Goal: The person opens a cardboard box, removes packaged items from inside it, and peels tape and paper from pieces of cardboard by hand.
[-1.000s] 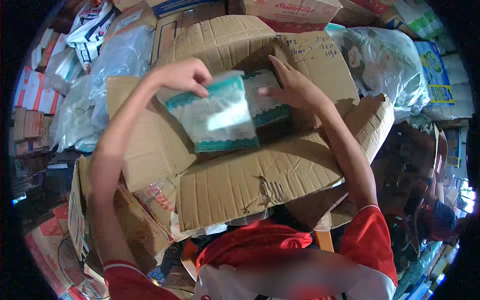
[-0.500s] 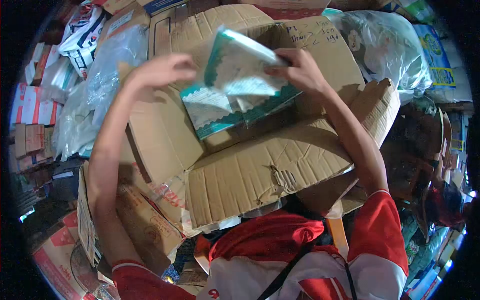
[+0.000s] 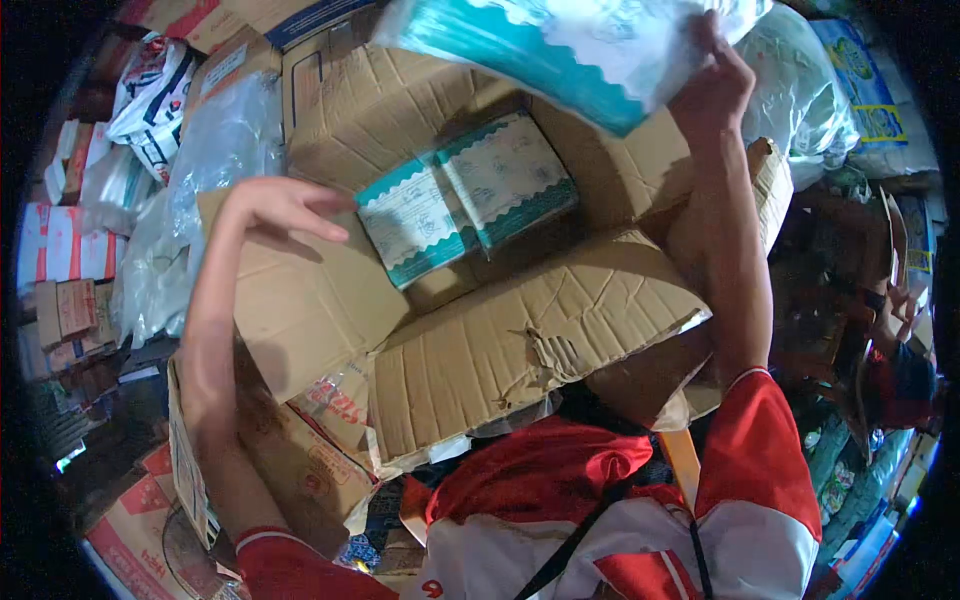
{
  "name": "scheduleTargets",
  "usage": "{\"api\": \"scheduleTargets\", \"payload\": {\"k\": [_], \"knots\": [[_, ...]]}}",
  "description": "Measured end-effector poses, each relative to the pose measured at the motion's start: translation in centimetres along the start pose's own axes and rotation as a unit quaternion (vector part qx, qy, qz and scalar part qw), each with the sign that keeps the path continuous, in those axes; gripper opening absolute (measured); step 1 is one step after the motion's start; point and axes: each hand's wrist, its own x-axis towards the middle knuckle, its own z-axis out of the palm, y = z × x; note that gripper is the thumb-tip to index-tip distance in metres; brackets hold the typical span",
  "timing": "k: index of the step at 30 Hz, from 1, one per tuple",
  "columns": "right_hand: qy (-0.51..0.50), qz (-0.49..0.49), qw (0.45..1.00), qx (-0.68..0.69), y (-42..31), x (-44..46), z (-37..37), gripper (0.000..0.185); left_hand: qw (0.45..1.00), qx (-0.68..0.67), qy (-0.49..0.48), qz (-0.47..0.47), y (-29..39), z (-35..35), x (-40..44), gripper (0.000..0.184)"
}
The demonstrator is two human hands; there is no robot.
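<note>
Up at the top, my right hand [image 3: 718,90] grips the edge of a flat teal-and-white pack [image 3: 560,55] with a shiny plastic-like surface. Part of the pack runs out of view and it is blurred. Below it, more teal-and-white packs [image 3: 470,195] with wavy printed borders lie inside an open cardboard box [image 3: 500,350]. My left hand [image 3: 285,208] hovers over the box's left flap, fingers apart and holding nothing, close to the left end of the packs.
Clear plastic bags [image 3: 225,150] and stacked cartons [image 3: 65,240] crowd the left. A big translucent bag [image 3: 795,85] stands behind at the right. Another person's hand [image 3: 903,310] shows at the far right. A torn carton [image 3: 310,475] sits at lower left.
My right hand has lifted the pack up and to the right, out over the box's back edge. My left hand has moved left and down, away from it. The packs inside are uncovered.
</note>
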Motion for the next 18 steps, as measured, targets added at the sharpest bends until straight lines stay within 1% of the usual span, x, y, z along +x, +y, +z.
{"api": "scheduleTargets", "payload": {"k": [1,2,3,4,5,6,7,8,9,11,12,13,14,16,17,18], "knots": [[0.026,0.024,0.999,-0.010,-1.2,-0.5,0.2,0.059,0.999,0.012,-0.018,-0.029,1.1,0.3,0.3,0.083],[-0.119,0.043,0.991,0.041,-4.2,1.2,-3.7,0.032,0.998,0.023,-0.034,-0.056,1.9,0.7,0.5,0.085],[-0.027,-0.058,0.998,-0.019,-5.6,0.3,-3.9,0.033,0.998,0.015,-0.015,-0.052,1.9,1.0,0.3,0.084],[0.059,-0.160,0.980,-0.099,-7.5,-0.3,-4.7,0.034,0.999,0.005,0.003,-0.046,1.4,1.2,0.1,0.083],[0.124,-0.241,0.948,-0.167,-9.8,-1.3,-5.5,0.035,0.999,-0.004,0.017,-0.036,0.6,1.4,0.0,0.082],[0.177,-0.296,0.913,-0.217,-12.6,-2.7,-6.2,0.036,0.999,-0.013,0.028,-0.023,-0.4,1.6,0.4,0.082],[0.184,-0.331,0.895,-0.237,-14.5,-4.6,-6.5,0.040,0.999,-0.011,0.031,0.011,-2.3,1.7,1.3,0.079],[0.191,-0.367,0.872,-0.261,-16.6,-7.0,-6.6,0.044,0.992,-0.122,0.035,0.011,-2.5,2.0,1.3,0.077],[0.198,-0.402,0.847,-0.288,-18.9,-9.7,-6.7,0.048,0.972,-0.231,0.031,0.009,-2.0,2.3,0.7,0.075],[0.265,-0.400,0.780,-0.402,-23.3,-14.8,-7.2,0.056,0.953,-0.302,0.028,-0.021,-1.3,2.8,0.3,0.074],[0.321,-0.367,0.731,-0.477,-25.5,-17.1,-7.7,0.060,0.951,-0.307,0.021,-0.026,-1.3,2.4,0.4,0.076],[0.316,-0.302,0.816,-0.379,-27.1,-19.6,-8.2,0.060,0.948,-0.314,0.020,-0.037,-1.4,2.0,0.2,0.078],[0.313,-0.260,0.803,-0.436,-29.3,-22.1,-10.1,0.056,0.944,-0.325,0.023,-0.052,-1.6,1.8,0.2,0.081],[0.396,-0.167,0.824,-0.369,-30.2,-24.7,-8.4,0.037,0.939,-0.335,0.019,-0.073,-2.1,1.5,0.6,0.080],[0.379,-0.128,0.786,-0.472,-31.7,-26.8,-11.4,0.032,0.938,-0.337,0.016,-0.082,-2.0,1.3,1.0,0.080],[0.400,-0.073,0.733,-0.545,-31.9,-28.1,-13.0,0.031,0.947,-0.305,0.017,-0.097,-1.6,1.1,1.7,0.077]]}}
